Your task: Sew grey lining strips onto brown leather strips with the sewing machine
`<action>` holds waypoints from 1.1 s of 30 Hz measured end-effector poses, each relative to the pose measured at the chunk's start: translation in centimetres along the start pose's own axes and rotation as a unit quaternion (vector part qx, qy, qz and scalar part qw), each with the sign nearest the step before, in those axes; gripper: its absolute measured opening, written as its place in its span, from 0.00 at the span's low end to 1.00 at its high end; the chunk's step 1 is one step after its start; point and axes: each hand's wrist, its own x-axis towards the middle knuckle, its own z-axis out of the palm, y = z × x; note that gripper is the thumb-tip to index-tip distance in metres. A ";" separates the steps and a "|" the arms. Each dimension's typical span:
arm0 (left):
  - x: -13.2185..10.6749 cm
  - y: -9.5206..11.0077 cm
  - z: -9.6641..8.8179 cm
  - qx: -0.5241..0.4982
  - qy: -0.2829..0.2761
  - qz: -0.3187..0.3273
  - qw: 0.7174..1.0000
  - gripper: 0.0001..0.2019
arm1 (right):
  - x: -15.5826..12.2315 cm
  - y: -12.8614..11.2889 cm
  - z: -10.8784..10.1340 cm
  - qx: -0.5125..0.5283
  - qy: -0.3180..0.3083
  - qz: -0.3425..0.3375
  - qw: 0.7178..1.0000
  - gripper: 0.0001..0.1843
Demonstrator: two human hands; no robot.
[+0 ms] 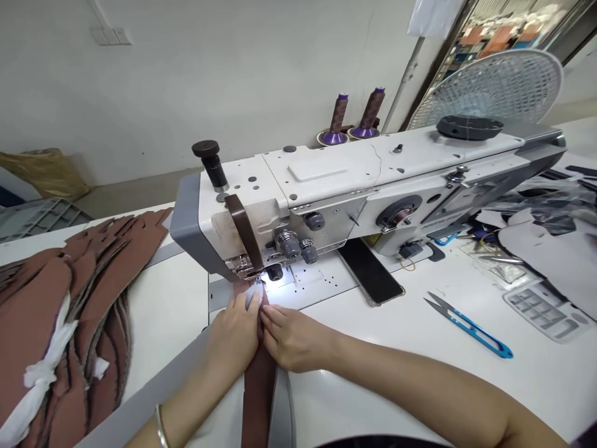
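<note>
Right hand (296,339) pinches a long reddish-brown strip (258,398); left hand (234,336) touches it, grip unclear.

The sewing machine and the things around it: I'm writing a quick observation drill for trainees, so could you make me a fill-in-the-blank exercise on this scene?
1. The left hand and right hand meet at a ____ strip.
2. The metal bangle is worn on the person's ____ side.
3. The thread snips have ____ handles.
4. Behind the sewing machine stand ____ thread cones.

Missing words: brown; left; blue; two.
</note>
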 end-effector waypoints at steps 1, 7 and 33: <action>-0.1 0.0 -0.3 0.002 -0.016 0.008 1.000 0.25 | 0.0 -0.1 -0.1 -0.003 0.001 -0.003 1.000 0.11; -0.1 0.8 -1.3 0.011 -0.032 0.010 0.999 0.23 | 0.1 -0.3 -0.1 -0.014 0.013 0.003 1.000 0.11; 0.1 0.3 -1.5 -0.002 -0.033 0.045 0.998 0.23 | 0.4 -0.6 0.1 -0.036 0.046 0.020 0.998 0.12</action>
